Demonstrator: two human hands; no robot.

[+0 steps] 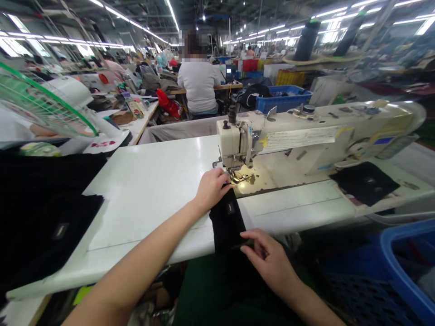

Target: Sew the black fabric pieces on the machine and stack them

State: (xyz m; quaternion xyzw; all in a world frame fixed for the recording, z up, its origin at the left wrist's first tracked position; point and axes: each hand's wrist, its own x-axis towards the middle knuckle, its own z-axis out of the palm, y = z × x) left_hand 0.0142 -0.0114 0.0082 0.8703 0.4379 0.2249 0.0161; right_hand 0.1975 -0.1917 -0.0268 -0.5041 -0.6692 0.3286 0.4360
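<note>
A black fabric piece (229,222) with a small label runs from the presser foot (238,175) over the table's front edge towards my lap. My left hand (213,188) is closed on its far end, fingertips close beside the needle area of the sewing machine (234,140). Lower down, my right hand (267,256) has thumb and forefinger curled at the fabric's right edge, pinching it. The dark cloth makes the exact grip hard to see. The fabric's lower part blends into dark green cloth below.
More black fabric (68,217) with a label lies at the left, and another black piece (365,182) on the right. A blue basket (390,240) stands at lower right. A green-rimmed fan (44,99) is at left. Ahead, a person in white (199,86) sits facing away.
</note>
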